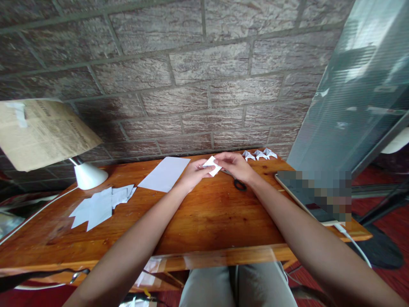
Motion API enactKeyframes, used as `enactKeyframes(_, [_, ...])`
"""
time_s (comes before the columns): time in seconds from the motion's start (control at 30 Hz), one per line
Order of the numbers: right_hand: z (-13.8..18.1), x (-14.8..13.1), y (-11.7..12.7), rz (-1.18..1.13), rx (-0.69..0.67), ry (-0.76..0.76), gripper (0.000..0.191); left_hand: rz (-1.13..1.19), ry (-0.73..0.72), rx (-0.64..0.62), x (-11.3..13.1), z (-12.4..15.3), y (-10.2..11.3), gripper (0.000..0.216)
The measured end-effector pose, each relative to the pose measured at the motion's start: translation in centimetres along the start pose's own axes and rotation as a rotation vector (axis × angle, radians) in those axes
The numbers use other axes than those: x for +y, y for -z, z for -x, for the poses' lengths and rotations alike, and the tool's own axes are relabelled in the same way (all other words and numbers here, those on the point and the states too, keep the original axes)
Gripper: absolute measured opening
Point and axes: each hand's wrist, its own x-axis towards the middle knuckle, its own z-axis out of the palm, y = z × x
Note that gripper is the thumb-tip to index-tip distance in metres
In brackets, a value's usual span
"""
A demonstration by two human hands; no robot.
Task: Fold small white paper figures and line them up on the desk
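Observation:
A small folded piece of white paper (212, 163) is held up between both hands, above the far part of the wooden table. My left hand (195, 174) pinches its left and lower side, with the thumb lying across the front. From the right, my right hand (235, 165) grips the upper right edge between thumb and fingers. Partly behind my right hand lies a pair of scissors with black handles (239, 184). Several small folded paper stars (261, 155) stand in a row just beyond that hand. A white paper sheet (164, 174) lies flat to the left of my left hand.
Cut paper pieces (99, 207) lie overlapping on the table's (204, 221) left side. Behind them stands a lamp (90, 175) with a newspaper-covered shade. A tablet (297, 192) with a white cable rests at the right edge. A brick wall (191, 85) closes off the back.

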Motion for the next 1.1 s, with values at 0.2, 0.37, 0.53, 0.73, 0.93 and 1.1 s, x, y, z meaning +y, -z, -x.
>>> enactKeyframes(0.2, [-0.2,0.4,0.2,-0.028,0.038,0.002,0.03,0.087,0.004,0.08,-0.4,-0.2,-0.2,0.037])
enactKeyframes(0.37, [-0.1,0.1,0.1,-0.038,0.014,-0.018,0.03,0.105,-0.042,0.097,-0.3,-0.2,-0.2,0.037])
enactKeyframes(0.53, [0.0,-0.1,0.4,-0.044,-0.017,-0.021,0.028,0.122,-0.043,0.088,-0.5,-0.3,0.0,0.038])
enactKeyframes(0.73, [0.1,-0.3,0.2,-0.066,-0.024,0.022,0.025,0.193,0.029,0.021,-0.1,-0.2,0.2,0.036])
enactKeyframes(0.93, [0.1,-0.2,0.1,-0.029,-0.009,0.075,0.022,0.246,0.085,0.061,0.5,-0.1,0.1,0.03])
enactKeyframes(1.1, [0.1,-0.4,0.5,-0.016,-0.052,0.096,0.022,0.281,0.142,0.064,0.8,-0.2,0.0,0.03])
